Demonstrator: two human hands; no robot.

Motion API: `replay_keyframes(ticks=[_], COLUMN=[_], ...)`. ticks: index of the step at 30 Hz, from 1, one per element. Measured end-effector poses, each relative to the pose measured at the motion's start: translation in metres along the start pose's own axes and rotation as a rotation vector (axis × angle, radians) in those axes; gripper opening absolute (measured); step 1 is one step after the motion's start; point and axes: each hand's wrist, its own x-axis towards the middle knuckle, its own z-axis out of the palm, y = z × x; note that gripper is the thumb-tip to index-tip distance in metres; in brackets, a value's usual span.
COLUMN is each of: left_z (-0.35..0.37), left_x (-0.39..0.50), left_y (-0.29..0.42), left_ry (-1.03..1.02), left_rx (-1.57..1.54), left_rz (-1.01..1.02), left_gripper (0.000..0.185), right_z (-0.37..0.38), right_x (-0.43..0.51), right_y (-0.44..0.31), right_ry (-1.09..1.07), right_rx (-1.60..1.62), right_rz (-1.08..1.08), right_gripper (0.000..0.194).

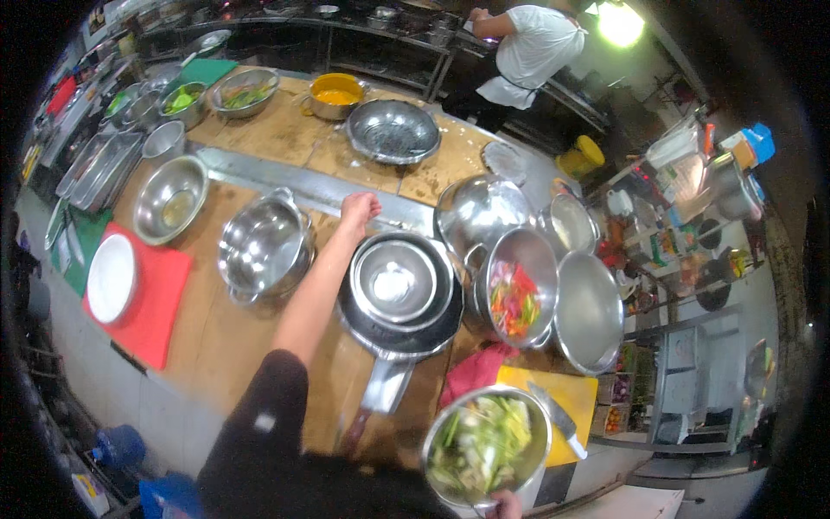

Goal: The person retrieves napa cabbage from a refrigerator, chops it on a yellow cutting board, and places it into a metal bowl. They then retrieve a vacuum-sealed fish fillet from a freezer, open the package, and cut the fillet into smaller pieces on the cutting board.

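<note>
My left hand (360,209) reaches out over the metal strip of the wooden worktable, its fingers curled; whether they hold anything small cannot be told. Beside it lie nested steel bowls (395,279) on a dark pan and an empty steel pot (262,246). At the bottom edge, my right hand (504,505) grips the rim of a steel bowl (545,415) filled with cut green vegetables (483,441). That bowl overlaps a yellow cutting board (577,389), where a knife (556,415) lies. A pot (551,259) of sliced peppers and onions (515,298) stands farther up.
A cleaver (388,386) lies below the nested bowls, near a red cloth (476,373). To the left are a white bowl (111,279) on a red board (159,318) and a steel bowl (170,201). A person in a white shirt (538,52) stands across the table.
</note>
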Motion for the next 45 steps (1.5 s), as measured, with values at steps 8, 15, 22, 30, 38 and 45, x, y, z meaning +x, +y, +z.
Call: replay_keyframes(ticks=[8,15,22,30,38,45], left_z=[0.015,-0.002,0.072,0.065,0.025,-0.213], left_x=[0.16,0.245,0.204,0.188,-0.096,-0.38], left_y=[-0.039,0.02,0.01,0.04,0.184,0.224], left_ry=[0.007,0.048,0.202,0.28,0.541,0.7], left_rx=[-0.107,-0.098,0.032,-0.023,-0.058,-0.233], left_rz=[-0.251,-0.07,-0.201,0.027,0.654,0.72], left_gripper=[0.096,0.068,0.057,0.029,0.014,0.041], right_z=[0.032,0.104,0.215,0.313,0.467,0.611], right_x=[-0.062,0.019,0.059,0.091,0.228,0.291], right_y=[-0.119,-0.235,-0.33,-0.393,-0.384,-0.328], right_ry=[0.235,-0.054,-0.374,-0.577,-0.528,-0.497], right_rx=[0.222,0.489,0.491,0.34,0.368,0.403], right_rz=[-0.032,-0.34,-0.195,-0.062,0.019,-0.082], right_gripper=[0.048,0.045,0.024,0.016,0.034,0.037])
